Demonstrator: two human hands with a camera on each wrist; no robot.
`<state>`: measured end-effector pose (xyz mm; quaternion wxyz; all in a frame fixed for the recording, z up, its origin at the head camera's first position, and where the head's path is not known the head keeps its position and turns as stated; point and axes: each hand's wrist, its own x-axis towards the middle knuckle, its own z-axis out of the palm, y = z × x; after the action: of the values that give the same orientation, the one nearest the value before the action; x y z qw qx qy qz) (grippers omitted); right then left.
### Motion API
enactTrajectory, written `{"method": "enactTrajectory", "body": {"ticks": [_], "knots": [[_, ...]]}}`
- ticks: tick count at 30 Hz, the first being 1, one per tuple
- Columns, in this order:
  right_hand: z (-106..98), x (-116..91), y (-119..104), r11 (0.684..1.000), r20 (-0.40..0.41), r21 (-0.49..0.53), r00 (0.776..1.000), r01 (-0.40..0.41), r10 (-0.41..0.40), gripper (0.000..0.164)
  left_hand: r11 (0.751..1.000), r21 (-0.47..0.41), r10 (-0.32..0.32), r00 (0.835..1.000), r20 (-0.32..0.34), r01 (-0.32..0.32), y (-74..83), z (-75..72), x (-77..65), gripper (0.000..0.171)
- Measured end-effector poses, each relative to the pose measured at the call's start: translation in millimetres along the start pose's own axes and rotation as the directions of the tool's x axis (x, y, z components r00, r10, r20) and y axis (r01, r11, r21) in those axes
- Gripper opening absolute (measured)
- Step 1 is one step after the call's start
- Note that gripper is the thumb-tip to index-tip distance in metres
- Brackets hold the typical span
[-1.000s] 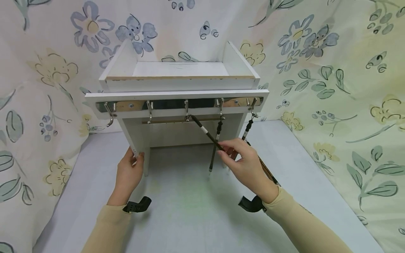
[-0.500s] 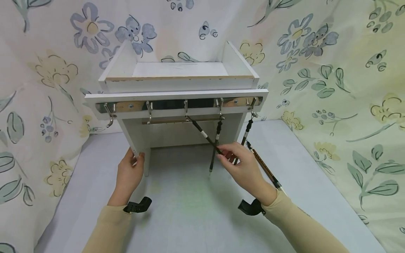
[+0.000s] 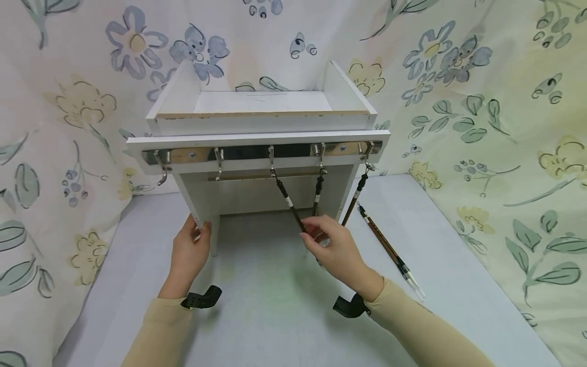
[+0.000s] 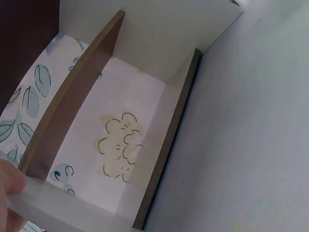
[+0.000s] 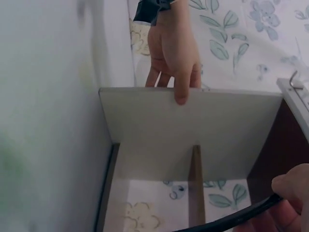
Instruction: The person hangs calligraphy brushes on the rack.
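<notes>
In the head view, my left hand (image 3: 189,255) grips the lower front edge of the left side panel of a white shelf unit (image 3: 261,125). With thumb and fingers, my right hand (image 3: 339,250) pinches the shaft of a dark writing brush (image 3: 288,200). That brush slants down from the middle hook (image 3: 272,159), its top at the hook's tip; its lower end is hidden by the hand. Another brush (image 3: 318,189) hangs from the hook to the right, partly behind my right hand. A third brush (image 3: 355,199) hangs from the rightmost hook.
Slim brown brushes (image 3: 385,239) with clear-capped tips lie on the pale tabletop (image 3: 266,316) to the right; I cannot tell how many. The two left hooks, including the leftmost hook (image 3: 161,168), carry nothing. Floral cloth (image 3: 504,153) surrounds the table at the back and sides.
My right hand has moved left and slightly down with the brush, which now hangs steeper. The brushes lying on the table are more exposed. My left hand has stayed on the side panel.
</notes>
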<state>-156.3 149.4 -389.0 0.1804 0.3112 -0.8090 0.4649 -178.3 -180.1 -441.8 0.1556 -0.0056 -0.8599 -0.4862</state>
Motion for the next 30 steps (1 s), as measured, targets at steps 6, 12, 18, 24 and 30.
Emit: {"method": "enactTrajectory", "body": {"ticks": [6, 12, 18, 24, 30], "knots": [[18, 2, -2, 0.999, -0.008, 0.015, 0.999, -0.034, 0.034, 0.025, 1.000, -0.001, 0.001, 1.000, 0.001, -0.001, -0.8, 1.6, -0.4, 0.051], [38, 7, -5, 0.996, -0.050, 0.011, 0.994, -0.093, 0.094, 0.024, 1.000, 0.001, 0.000, 1.000, 0.000, 0.000, -0.6, 0.7, -0.8, 0.051], [55, 14, -5, 0.992, -0.069, -0.005, 0.990, -0.125, 0.124, 0.022, 1.000, -0.002, 0.011, 1.000, -0.006, -0.011, 0.1, 0.2, -0.7, 0.050], [64, 20, -2, 0.992, -0.090, -0.005, 0.988, -0.130, 0.129, 0.022, 1.000, -0.007, 0.022, 1.000, -0.006, -0.022, 0.2, 1.0, 0.2, 0.049], [66, 21, -2, 0.994, -0.101, -0.012, 0.989, -0.112, 0.110, 0.023, 1.000, -0.002, 0.020, 1.000, -0.012, -0.020, 0.8, 0.3, 0.0, 0.048]]}}
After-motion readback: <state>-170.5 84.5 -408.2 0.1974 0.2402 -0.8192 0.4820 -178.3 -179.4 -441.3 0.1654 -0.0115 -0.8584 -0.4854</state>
